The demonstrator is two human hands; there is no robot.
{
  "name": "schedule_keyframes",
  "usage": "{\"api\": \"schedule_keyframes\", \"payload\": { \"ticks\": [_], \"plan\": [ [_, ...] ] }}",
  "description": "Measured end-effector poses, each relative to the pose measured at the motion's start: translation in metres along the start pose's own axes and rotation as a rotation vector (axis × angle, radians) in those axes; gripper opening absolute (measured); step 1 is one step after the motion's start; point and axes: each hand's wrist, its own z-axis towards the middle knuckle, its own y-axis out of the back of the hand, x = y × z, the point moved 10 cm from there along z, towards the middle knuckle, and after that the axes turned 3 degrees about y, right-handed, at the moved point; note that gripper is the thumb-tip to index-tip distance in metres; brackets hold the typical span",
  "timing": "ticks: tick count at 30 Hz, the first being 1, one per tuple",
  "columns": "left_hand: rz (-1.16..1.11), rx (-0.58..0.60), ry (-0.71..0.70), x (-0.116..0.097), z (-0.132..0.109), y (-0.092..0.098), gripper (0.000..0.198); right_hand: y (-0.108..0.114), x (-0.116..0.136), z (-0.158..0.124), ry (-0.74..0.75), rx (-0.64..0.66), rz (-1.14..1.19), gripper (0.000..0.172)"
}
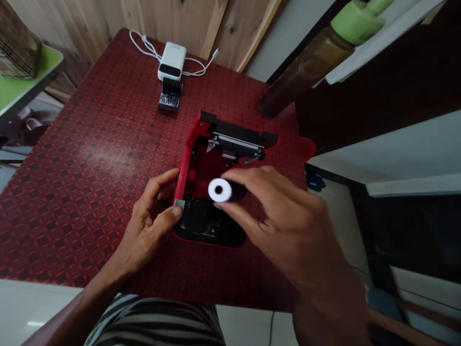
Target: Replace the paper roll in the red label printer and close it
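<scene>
A small roll with a white end, a dark hole in its middle and a dark side is pinched between the thumb and fingers of my right hand. It is above the open bay of a red and black device that looks like a small printer. The device's lid stands raised at the back, with a roller and a metal bar along it. My left hand grips the device's left side, thumb on a grey corner piece and fingers against the red wall. My right hand hides part of the device's right side.
The device rests on a table with a red patterned cover. Behind it lie a white power bank with a white cable and a small black piece. A tall brown bottle with a green cap stands at the back right.
</scene>
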Motion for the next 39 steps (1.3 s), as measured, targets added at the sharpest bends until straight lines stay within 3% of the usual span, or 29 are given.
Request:
{"api": "schedule_keyframes", "payload": {
  "ticks": [2, 9, 17, 22, 25, 28, 31, 35, 39],
  "plan": [
    [-0.005, -0.014, -0.001, -0.002, -0.001, 0.0, 0.061, -0.018, 0.0, 0.012, 0.007, 0.098, -0.084, 0.023],
    [0.002, 0.012, -0.002, -0.001, 0.0, -0.001, 0.064, -0.068, -0.02, 0.032, -0.183, 0.395, -0.187, 0.024],
    [0.015, 0.012, -0.006, 0.0, 0.001, 0.0, 0.064, -0.089, -0.034, 0.026, -0.13, 0.341, -0.058, 0.02],
    [0.026, 0.002, -0.008, -0.001, 0.0, 0.001, 0.064, -0.085, -0.034, 0.017, -0.105, 0.291, -0.013, 0.032],
    [0.016, 0.005, -0.014, -0.002, 0.001, 0.001, 0.063, -0.064, -0.03, 0.016, -0.118, 0.245, 0.029, 0.047],
    [0.007, 0.004, -0.009, -0.003, 0.002, 0.001, 0.063, -0.045, -0.014, 0.015, -0.033, 0.266, 0.154, 0.055],
    [-0.001, 0.006, 0.016, -0.003, 0.001, 0.002, 0.063, -0.038, -0.003, 0.015, 0.048, 0.288, 0.223, 0.049],
    [0.024, -0.005, 0.0, -0.011, 0.0, 0.009, 0.056, -0.049, -0.007, 0.016, 0.067, 0.324, 0.222, 0.036],
    [0.137, -0.104, -0.164, -0.049, 0.013, 0.024, 0.053, -0.046, -0.015, 0.015, 0.02, 0.252, 0.229, 0.028]
  ]
}}
